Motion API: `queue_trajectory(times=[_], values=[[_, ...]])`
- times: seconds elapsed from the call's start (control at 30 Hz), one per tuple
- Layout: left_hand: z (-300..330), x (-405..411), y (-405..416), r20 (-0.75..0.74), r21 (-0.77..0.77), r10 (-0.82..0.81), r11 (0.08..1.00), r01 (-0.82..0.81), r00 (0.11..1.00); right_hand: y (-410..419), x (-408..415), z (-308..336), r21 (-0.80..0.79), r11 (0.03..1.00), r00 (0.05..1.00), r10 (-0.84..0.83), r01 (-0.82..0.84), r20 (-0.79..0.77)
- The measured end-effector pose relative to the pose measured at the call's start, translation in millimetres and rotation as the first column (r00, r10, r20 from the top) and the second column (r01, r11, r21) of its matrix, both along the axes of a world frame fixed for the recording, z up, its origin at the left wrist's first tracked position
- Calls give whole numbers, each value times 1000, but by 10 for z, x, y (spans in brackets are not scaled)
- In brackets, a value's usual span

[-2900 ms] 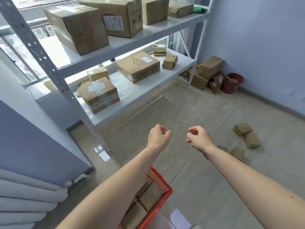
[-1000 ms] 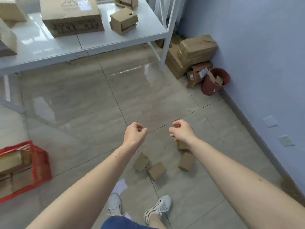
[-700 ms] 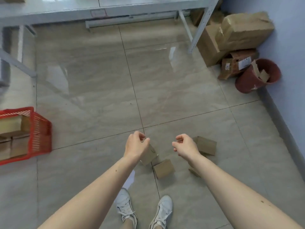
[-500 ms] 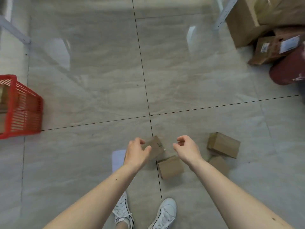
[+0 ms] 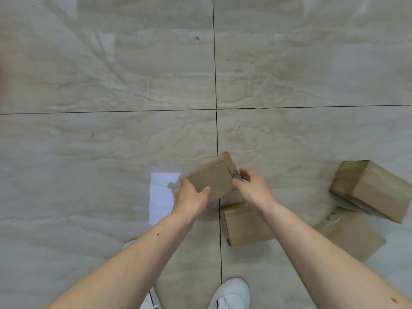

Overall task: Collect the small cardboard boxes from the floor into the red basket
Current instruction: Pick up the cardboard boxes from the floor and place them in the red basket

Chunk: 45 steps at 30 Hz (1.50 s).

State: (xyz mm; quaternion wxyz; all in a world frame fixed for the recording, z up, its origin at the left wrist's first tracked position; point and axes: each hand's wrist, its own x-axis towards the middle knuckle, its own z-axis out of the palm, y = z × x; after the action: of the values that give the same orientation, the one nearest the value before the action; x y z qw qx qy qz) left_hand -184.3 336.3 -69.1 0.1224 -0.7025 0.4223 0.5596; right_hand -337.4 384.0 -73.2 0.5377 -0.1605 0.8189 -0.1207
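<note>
Gripping one small box (image 5: 214, 179) by opposite edges, both hands' fingers (image 5: 242, 175) curl round it.

My right forearm (image 5: 312, 246) hides part of the box (image 5: 243, 224) just below the one I hold, and a corner of the box (image 5: 352, 233) right of it; both shoes (image 5: 229, 295) are cut by the bottom edge; the marks on the held box (image 5: 214, 179) are blurred.
</note>
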Motion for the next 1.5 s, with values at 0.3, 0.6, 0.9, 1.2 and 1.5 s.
queue_trajectory(times=[0.3,0.6,0.9,1.2,1.5], values=[[432,-66,-140,-19,4,60,998,-60,998,-118,8,461,-4,1000,1000,2,-2,-17],[2378,-165,-765,-88,-190,30,981,-47,996,-599,-108,2381,-124,990,996,-71,63,-56],[4621,138,-1055,-44,-438,41,897,-56,998,-963,217,4637,-288,955,990,-100,67,-103],[5906,978,-760,20,-516,165,847,-131,986,-962,941,5934,-323,940,990,82,-115,-114],[6504,2302,-874,-47,-560,244,797,-228,969,-1214,2188,6548,-367,887,960,245,-279,-138]])
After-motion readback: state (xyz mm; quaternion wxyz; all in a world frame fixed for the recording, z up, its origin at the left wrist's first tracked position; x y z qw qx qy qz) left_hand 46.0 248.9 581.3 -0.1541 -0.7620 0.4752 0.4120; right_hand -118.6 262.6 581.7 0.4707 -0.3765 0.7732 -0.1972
